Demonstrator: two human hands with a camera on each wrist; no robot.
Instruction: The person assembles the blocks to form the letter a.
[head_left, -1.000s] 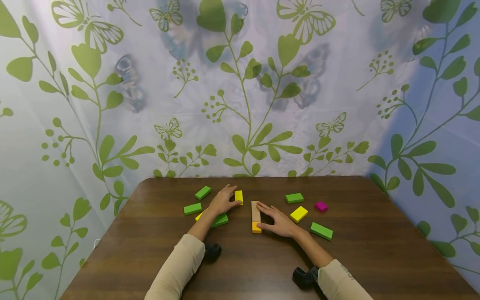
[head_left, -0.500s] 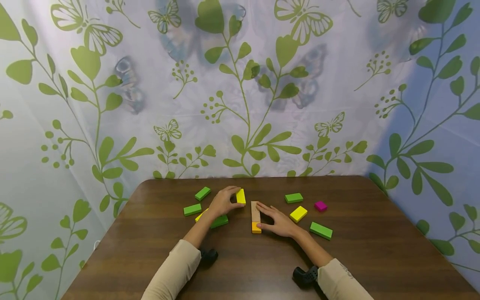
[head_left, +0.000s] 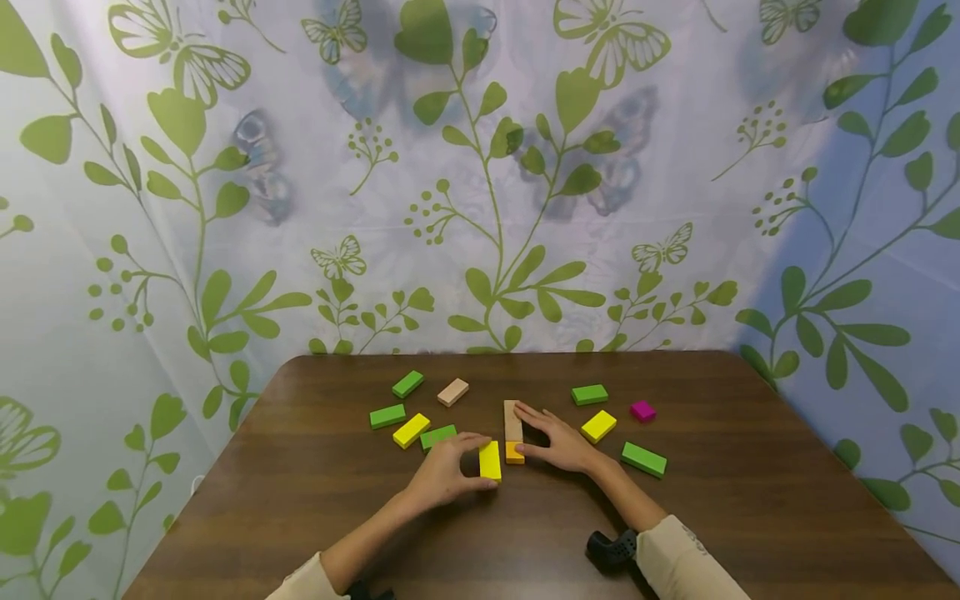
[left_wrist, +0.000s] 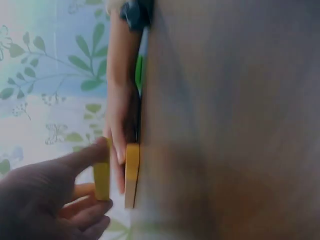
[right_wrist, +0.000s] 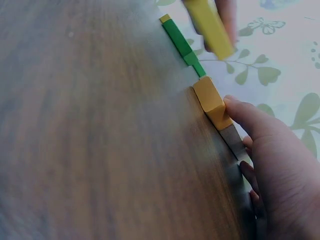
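Observation:
My left hand [head_left: 442, 477] pinches a yellow wooden block [head_left: 490, 462] between thumb and fingers, just left of and nearer me than a row of two blocks. In the left wrist view, the yellow block [left_wrist: 102, 180] is up off the tabletop. The row is made of an orange block [head_left: 514, 457] at the near end and a plain wooden block [head_left: 513, 422] beyond it, end to end. My right hand [head_left: 562, 443] rests along the row's right side. Its thumb touches the orange block [right_wrist: 210, 97], and its extended fingers reach the plain one.
On the brown table [head_left: 555, 533], left of the row, lie several green blocks [head_left: 408, 384], a yellow block [head_left: 412, 431] and a plain block [head_left: 453, 392]. To the right are green blocks [head_left: 643, 459], another yellow block [head_left: 598, 427] and a magenta block [head_left: 642, 411]. A patterned curtain [head_left: 480, 208] hangs behind.
My left hand first took hold of the yellow block near the far side, then brought it toward me. The plain block at back left has come into sight. My right hand stays put.

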